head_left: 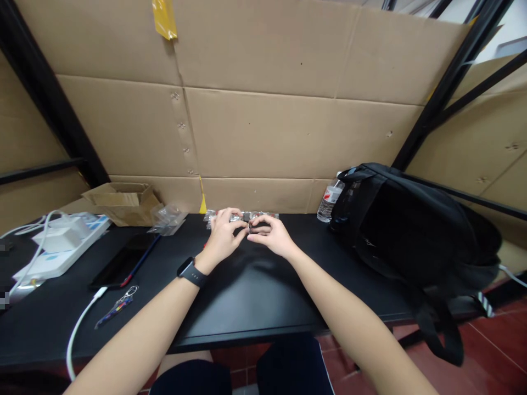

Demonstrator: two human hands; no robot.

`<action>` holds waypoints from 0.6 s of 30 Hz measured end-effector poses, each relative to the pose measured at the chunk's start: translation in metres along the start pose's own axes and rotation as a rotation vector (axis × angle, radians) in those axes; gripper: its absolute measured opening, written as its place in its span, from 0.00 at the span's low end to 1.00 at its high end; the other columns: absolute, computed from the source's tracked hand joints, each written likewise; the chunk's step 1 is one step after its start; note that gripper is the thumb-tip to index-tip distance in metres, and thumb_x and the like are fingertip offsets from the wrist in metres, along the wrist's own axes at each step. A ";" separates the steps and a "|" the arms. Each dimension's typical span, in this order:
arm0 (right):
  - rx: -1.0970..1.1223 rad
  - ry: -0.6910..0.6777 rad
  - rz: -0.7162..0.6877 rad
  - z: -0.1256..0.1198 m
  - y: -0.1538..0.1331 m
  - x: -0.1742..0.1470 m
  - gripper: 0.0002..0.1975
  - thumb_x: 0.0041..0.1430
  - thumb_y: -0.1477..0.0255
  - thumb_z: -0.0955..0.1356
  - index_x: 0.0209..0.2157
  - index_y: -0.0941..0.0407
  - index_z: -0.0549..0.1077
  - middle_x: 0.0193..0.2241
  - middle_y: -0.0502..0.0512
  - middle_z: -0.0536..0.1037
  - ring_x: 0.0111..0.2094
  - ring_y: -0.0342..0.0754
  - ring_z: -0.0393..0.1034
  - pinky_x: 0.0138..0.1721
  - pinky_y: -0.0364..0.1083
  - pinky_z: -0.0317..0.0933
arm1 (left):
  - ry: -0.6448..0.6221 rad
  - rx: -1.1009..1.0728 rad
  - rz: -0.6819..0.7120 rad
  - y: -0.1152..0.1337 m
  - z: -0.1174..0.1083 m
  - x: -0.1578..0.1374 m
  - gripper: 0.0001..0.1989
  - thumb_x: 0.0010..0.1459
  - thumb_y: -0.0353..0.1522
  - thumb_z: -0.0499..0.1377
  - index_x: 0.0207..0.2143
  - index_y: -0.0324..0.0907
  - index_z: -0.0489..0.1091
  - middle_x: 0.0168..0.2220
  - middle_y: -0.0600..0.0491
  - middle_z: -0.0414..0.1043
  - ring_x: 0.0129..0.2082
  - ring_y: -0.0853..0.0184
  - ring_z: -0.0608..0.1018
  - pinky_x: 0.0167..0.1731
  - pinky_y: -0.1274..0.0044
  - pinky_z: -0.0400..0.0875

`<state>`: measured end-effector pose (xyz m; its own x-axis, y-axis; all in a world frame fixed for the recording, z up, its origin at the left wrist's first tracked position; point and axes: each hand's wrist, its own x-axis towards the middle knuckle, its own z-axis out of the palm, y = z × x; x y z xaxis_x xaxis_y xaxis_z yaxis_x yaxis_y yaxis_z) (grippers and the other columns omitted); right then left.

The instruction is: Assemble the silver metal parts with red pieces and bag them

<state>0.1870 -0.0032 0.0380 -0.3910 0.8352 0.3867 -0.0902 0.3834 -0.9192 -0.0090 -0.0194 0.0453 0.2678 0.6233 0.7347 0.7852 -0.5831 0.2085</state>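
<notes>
Reaching out over the black table (255, 296), you have both hands meeting at its far edge, pinching one small dark item (250, 229) between them; what it is stays too small to tell. Well left of that grip lie a white power strip (61, 247), an open cardboard box (123, 203), a dark phone (123, 263) and a keyring (117, 307), with a crumpled clear bag (167, 219) nearer. Your left hand (222, 236), a black watch (191, 272) on its wrist, curls its fingers around the item's left side. Your right hand (272, 235) clasps its right side with thumb and fingers. Just behind the grip sit small clear packets (263, 215). Off to the right stand a water bottle (329, 202) and a black backpack (411, 230).
</notes>
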 end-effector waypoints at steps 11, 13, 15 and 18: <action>-0.015 0.028 0.146 0.002 0.013 0.005 0.18 0.52 0.56 0.75 0.35 0.56 0.72 0.35 0.53 0.78 0.36 0.49 0.80 0.34 0.44 0.70 | -0.035 0.146 0.181 0.006 -0.006 0.001 0.07 0.64 0.31 0.58 0.37 0.45 0.78 0.53 0.45 0.70 0.56 0.53 0.67 0.50 0.60 0.59; -0.036 -0.007 0.185 -0.002 0.014 0.006 0.19 0.58 0.54 0.70 0.35 0.56 0.72 0.36 0.54 0.78 0.35 0.47 0.79 0.32 0.42 0.69 | -0.038 0.142 0.167 0.006 -0.005 0.001 0.08 0.64 0.32 0.58 0.37 0.45 0.78 0.53 0.46 0.70 0.56 0.53 0.68 0.50 0.60 0.59; -0.088 -0.035 0.170 -0.006 0.014 0.007 0.19 0.61 0.53 0.67 0.36 0.56 0.73 0.38 0.56 0.78 0.37 0.47 0.78 0.32 0.42 0.68 | -0.039 0.120 0.137 0.005 -0.003 0.001 0.08 0.64 0.32 0.58 0.36 0.45 0.78 0.53 0.46 0.70 0.55 0.53 0.67 0.51 0.60 0.58; -0.222 -0.062 0.040 -0.011 0.015 0.009 0.15 0.59 0.58 0.70 0.34 0.56 0.73 0.43 0.56 0.77 0.40 0.47 0.74 0.34 0.43 0.68 | -0.051 0.054 0.076 0.003 0.001 0.000 0.07 0.63 0.33 0.59 0.35 0.46 0.77 0.51 0.47 0.70 0.54 0.54 0.68 0.51 0.61 0.59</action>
<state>0.1922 0.0146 0.0281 -0.4461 0.8284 0.3388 0.1272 0.4334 -0.8922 -0.0059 -0.0210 0.0457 0.3545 0.6050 0.7129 0.7903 -0.6014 0.1173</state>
